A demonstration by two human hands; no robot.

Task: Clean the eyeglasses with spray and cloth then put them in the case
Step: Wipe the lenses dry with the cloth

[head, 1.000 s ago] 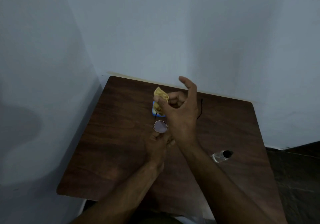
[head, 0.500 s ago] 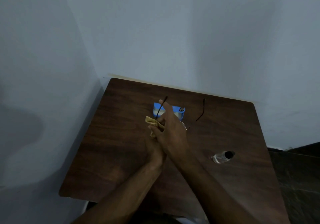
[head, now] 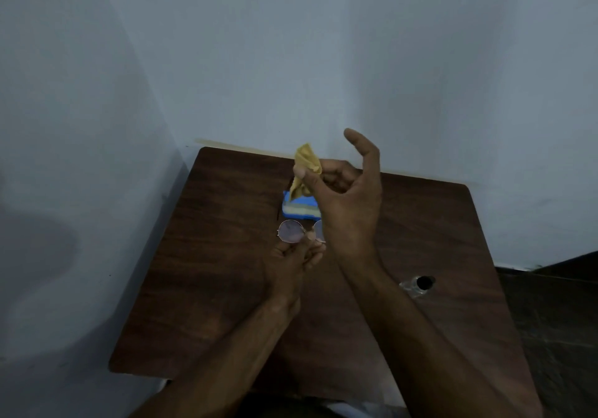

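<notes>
Thin-rimmed round eyeglasses [head: 291, 231] are held upright above the dark wooden table [head: 207, 272], pinched at the bridge by my left hand [head: 291, 265]. My right hand [head: 346, 200] is raised above and behind them, thumb and fingers shut on a crumpled yellow cloth [head: 305, 168], with the index finger curled upward. The right lens is partly hidden behind my right hand. A blue glasses case [head: 299, 209] lies on the table just beyond the glasses. A small clear spray bottle [head: 417, 285] with a black cap lies on its side at the right.
The table stands in a corner, with pale walls at its left and far edges. Dark floor [head: 556, 314] shows past the table's right edge. Bare wood lies to the left of my hands.
Half a second ago my right hand pressed the cloth onto the glasses; it has since lifted up and away with the cloth, and the lenses face me again.
</notes>
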